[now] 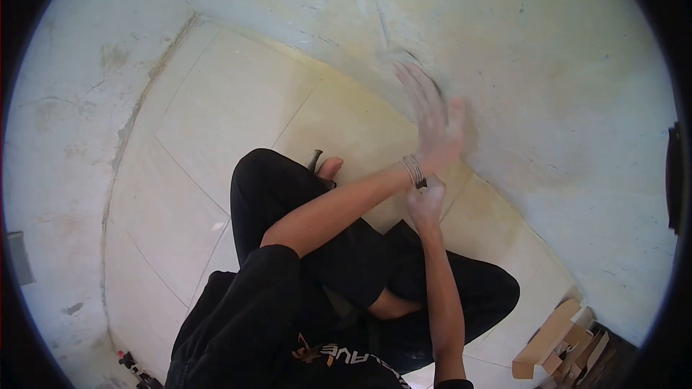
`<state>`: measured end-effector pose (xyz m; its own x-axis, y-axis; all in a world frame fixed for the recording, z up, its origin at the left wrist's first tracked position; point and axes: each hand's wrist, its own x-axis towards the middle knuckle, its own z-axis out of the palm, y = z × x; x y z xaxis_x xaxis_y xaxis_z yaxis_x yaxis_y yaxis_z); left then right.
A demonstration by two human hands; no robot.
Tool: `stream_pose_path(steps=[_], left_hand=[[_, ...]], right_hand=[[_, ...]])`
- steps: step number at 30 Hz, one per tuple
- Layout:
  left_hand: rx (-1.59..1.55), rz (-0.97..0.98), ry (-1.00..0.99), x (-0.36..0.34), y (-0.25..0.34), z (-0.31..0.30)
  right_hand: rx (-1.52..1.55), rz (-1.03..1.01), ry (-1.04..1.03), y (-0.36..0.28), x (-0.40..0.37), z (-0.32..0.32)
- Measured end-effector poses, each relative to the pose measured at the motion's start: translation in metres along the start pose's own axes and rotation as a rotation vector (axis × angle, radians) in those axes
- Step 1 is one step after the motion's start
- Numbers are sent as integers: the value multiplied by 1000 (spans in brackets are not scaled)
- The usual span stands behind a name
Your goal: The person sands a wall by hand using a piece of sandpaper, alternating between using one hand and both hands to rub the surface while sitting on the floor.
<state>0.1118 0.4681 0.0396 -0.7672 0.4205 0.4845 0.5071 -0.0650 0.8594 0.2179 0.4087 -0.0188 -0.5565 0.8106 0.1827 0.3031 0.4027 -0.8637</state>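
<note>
My left hand (434, 119), dusted pale and slightly blurred, reaches forward with fingers stretched along the wall (533, 65). A thin, blurred, dark-edged piece (395, 55) shows by its fingertips. Several bracelets (412, 171) circle the left wrist. Just below that wrist, my right hand (426, 205) is closed, its knuckles also dusty. A short dark bit (421, 184) sticks out at the top of that fist; the rest is hidden, and I cannot tell what it belongs to. Beside my bare foot (330, 168) a dark metal tool end (315, 159) pokes up past my knee.
I sit with bent legs on a tiled floor (209, 101), close to the stained wall. Another wall (65, 137) runs along the left. At the lower right stands an opened cardboard box (537, 342) with things inside. Small dark and red items (133, 369) lie at the lower left.
</note>
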Motion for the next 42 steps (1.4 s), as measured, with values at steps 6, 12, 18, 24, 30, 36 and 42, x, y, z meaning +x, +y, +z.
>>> stream_pose_path(steps=[6, 12, 18, 24, 30, 36, 42], left_hand=[[-69, 24, 264, 102, -27, -49], [-11, 24, -2, -4, -3, -2], [-77, 120, 214, 98, -22, -44], [-99, 74, -48, -1, 5, -7], [-97, 98, 189, 87, -10, -41], [-125, -31, 53, 24, 2, -11], [-26, 39, 101, 49, 1, -19]], right_hand=[[106, 179, 5, -19, 5, 2], [11, 43, -47, -1, -2, 2], [145, 169, 32, -20, 3, 4], [-59, 55, -88, 5, -5, 4], [128, 203, -5, -16, 1, 4], [-9, 119, -84, -15, -3, 5], [105, 160, -15, -17, 0, 2]])
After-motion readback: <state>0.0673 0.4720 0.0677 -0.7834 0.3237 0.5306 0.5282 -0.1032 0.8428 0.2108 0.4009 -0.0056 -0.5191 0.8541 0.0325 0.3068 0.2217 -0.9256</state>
